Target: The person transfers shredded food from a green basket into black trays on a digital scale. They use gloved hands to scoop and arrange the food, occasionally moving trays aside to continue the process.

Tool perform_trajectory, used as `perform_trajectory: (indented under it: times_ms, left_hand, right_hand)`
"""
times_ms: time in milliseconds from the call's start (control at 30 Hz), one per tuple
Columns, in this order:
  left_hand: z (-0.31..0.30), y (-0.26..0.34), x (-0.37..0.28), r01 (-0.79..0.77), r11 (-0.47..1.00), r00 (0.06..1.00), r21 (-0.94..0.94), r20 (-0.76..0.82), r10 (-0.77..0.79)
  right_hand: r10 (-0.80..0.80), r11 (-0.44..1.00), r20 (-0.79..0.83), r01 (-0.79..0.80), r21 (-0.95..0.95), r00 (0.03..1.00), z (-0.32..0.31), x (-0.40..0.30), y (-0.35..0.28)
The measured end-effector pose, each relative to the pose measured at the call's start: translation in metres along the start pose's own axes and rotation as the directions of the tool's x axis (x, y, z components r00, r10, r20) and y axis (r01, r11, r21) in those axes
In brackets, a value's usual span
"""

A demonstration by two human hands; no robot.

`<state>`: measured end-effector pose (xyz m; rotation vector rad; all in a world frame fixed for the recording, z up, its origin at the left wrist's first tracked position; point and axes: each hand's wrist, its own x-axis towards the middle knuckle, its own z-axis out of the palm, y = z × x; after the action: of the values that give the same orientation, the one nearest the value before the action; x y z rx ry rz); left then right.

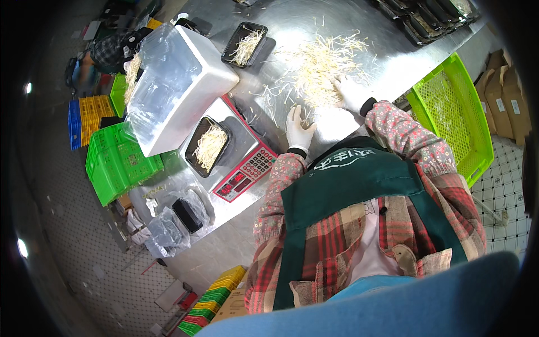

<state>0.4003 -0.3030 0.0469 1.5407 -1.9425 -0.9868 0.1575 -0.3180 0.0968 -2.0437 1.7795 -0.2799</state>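
My left hand (300,129), in a white glove, rests at the near left edge of a loose pile of bean sprouts (324,67) on the steel table. My right hand (350,93), also white-gloved, touches the pile's right side with its fingertips among the sprouts. Whether either hand grips any sprouts cannot be told. To the left, a black plastic tray (228,147) of sprouts sits on a red digital scale (248,177). Another black tray (264,42) with sprouts stands on the table beyond the scale.
A white foam box (210,80) with clear plastic trays stands behind the scale. Filled black trays (421,29) are at the upper right. A lime-green crate (484,143) is beside the table at right. An empty black tray stack (187,215) lies on plastic bags at lower left.
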Motion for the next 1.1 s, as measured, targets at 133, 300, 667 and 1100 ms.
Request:
perform_trajectory:
  times_ms: [133, 300, 667, 1100]
  left_hand:
    - [-0.002, 0.005, -0.001, 0.065, 0.991, 0.998, -0.121, -0.004, -0.066]
    - [-0.005, 0.000, -0.002, 0.067, 0.974, 0.995, -0.217, -0.062, -0.082]
    - [-0.036, 0.011, 0.016, 0.100, 0.964, 0.958, -0.246, -0.239, -0.160]
    - [-0.042, 0.005, 0.018, 0.101, 0.990, 0.896, -0.094, -0.424, -0.132]
  right_hand:
    - [0.045, 0.997, -0.033, -0.043, 0.064, 0.998, 0.010, 0.015, 0.019]
    - [0.060, 0.877, -0.025, -0.040, 0.478, 0.998, -0.015, 0.024, 0.037]
    - [-0.132, 0.727, 0.218, -0.055, 0.684, 0.967, -0.101, 0.114, 0.022]
    - [-0.570, 0.817, 0.137, 0.542, 0.197, 0.810, -0.065, 0.342, -0.061]
